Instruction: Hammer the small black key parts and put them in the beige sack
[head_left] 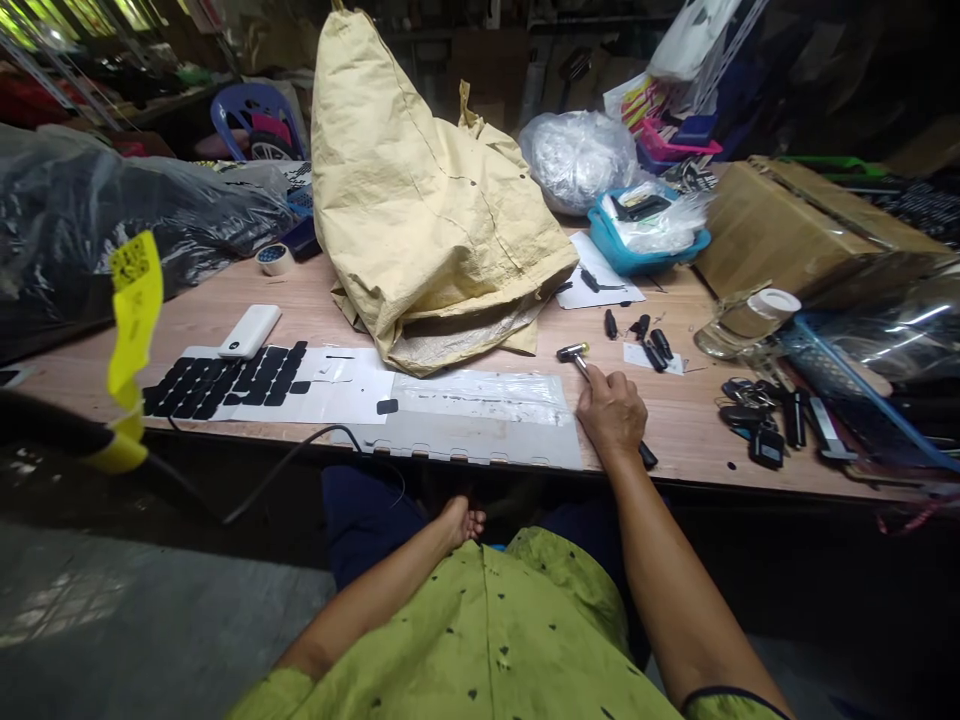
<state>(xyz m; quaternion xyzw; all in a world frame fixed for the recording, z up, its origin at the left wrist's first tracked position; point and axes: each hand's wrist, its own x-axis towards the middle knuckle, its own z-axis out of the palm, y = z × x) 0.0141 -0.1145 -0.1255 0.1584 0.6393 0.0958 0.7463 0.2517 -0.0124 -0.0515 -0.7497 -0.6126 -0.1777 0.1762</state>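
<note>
My right hand [613,410] is wrapped round a small hammer [573,352] on the table. Its brass-and-dark head shows beyond my fingers, and the dark handle end sticks out by my wrist. Just left of it lies a grey board [480,440] with clear plastic film [480,395] over its upper part. Below the table edge, my left hand [461,522] is over my lap with its fingers curled in; whether anything is inside them is hidden. A single black rounded piece [387,406] lies at the board's left end, beside a white sheet [345,395].
Rows of black pieces [202,388] lie at left below a white power bank [251,332]. A large beige sack [435,200] stands behind the board. At right are keys [750,405], a glass jar [739,325] and a cardboard box [780,230]. A black cable [277,475] crosses the front edge.
</note>
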